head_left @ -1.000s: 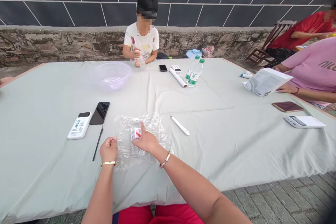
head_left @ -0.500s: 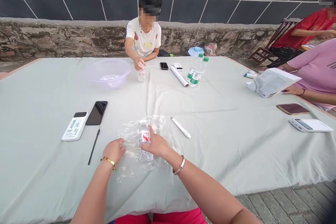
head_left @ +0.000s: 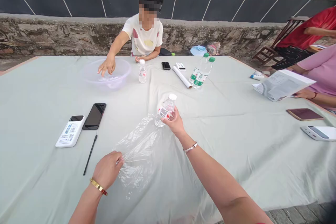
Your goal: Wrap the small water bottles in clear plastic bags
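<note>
My right hand (head_left: 174, 121) is closed around a small clear water bottle (head_left: 165, 110) with a white cap and a red-and-white label. The bottle leans slightly to the right above the table. In my left hand (head_left: 108, 169) the edge of a thin clear plastic bag (head_left: 140, 154) is pinched. The bag stretches flat from those fingers over the cloth, and its far end reaches the foot of the bottle; whether it touches the bottle I cannot tell.
A black phone (head_left: 94, 116) and a white power bank (head_left: 70, 131) lie to the left. Farther off are a purple basin (head_left: 123, 73) with a person's hand over it, another small bottle (head_left: 142, 71), a paper roll (head_left: 182, 77) and green-capped bottles (head_left: 201, 75). A booklet (head_left: 283, 84) is at right.
My right hand has lifted the bottle off the bag, away and to the right. My left hand has drawn the bag nearer. Across the table, the person's hand has left their bottle for the basin.
</note>
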`<state>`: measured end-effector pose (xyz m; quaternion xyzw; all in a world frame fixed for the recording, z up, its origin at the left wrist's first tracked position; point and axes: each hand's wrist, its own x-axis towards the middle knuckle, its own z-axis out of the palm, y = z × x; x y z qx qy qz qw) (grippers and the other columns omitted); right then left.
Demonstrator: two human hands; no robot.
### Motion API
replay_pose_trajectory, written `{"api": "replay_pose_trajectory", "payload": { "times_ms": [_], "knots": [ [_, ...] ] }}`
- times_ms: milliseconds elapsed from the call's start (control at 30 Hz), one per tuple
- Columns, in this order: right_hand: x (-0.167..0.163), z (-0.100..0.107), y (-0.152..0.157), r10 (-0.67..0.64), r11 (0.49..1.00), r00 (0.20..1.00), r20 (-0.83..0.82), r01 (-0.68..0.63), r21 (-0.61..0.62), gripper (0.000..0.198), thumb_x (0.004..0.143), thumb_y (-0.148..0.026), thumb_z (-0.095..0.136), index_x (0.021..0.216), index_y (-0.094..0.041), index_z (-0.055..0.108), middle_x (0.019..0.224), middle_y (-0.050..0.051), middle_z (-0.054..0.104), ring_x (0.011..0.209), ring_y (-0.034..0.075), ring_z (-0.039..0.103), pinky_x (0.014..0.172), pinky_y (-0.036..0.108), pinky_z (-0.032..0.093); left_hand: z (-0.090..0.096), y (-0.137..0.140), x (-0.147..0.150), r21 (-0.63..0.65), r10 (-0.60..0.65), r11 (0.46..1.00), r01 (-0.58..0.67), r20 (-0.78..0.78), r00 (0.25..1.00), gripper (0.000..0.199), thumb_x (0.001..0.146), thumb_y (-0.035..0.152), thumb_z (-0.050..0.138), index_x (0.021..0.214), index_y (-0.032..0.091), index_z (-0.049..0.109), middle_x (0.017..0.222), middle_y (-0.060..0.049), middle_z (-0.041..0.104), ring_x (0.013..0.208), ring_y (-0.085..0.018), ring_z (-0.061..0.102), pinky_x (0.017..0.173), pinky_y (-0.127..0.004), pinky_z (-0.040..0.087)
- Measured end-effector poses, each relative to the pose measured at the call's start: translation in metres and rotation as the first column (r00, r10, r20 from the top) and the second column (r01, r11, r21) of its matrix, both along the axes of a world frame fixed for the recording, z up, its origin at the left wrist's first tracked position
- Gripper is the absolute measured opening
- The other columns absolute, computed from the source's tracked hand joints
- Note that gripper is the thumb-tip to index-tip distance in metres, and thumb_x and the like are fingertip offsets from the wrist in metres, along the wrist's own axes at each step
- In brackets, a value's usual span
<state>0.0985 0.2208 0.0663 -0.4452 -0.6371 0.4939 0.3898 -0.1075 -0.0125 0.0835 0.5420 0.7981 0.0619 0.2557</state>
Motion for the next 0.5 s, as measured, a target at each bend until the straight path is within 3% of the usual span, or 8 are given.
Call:
{"api": "replay_pose_trajectory", "payload": {
  "times_ms": [133, 333, 500],
  "knots": [
    [-0.010, -0.013, 0.019, -0.165, 0.981, 0.983, 0.075, 0.157, 0.112, 0.091, 0.063, -0.033, 0.066, 0.142, -0.020, 0.022, 0.132, 0.010, 0.050, 0.110, 0.021, 0.055, 0.093, 0.037, 0.046, -0.007, 0.005, 0.006, 0.037, 0.050, 0.998, -0.053, 0.084, 0.995, 0.020, 0.081, 0.030, 0.037, 0.062, 0.023, 0.040, 0.061, 0.001, 0.053, 0.058, -0.016, 0.047, 0.056, -0.026, 0.030],
    [-0.006, -0.025, 0.022, -0.221, 0.966, 0.968, 0.120, 0.201, 0.160, 0.086, 0.068, -0.038, 0.061, 0.142, -0.021, 0.021, 0.135, 0.011, 0.045, 0.113, 0.021, 0.053, 0.092, 0.037, 0.046, -0.009, -0.004, -0.026, 0.025, 0.196, 0.980, -0.196, 0.008, 0.981, 0.017, 0.080, 0.034, 0.035, 0.072, 0.025, 0.046, 0.066, 0.001, 0.059, 0.061, -0.018, 0.051, 0.057, -0.027, 0.033],
    [-0.009, -0.024, 0.032, -0.267, 0.947, 0.946, 0.186, 0.222, 0.233, 0.080, 0.070, -0.035, 0.059, 0.140, -0.021, 0.023, 0.136, 0.009, 0.045, 0.114, 0.020, 0.052, 0.097, 0.036, 0.043, 0.006, -0.015, -0.038, -0.020, 0.173, 0.985, -0.173, 0.042, 0.984, 0.021, 0.079, 0.040, 0.035, 0.070, 0.025, 0.048, 0.062, 0.001, 0.056, 0.057, -0.017, 0.049, 0.055, -0.026, 0.035]
  ]
}}
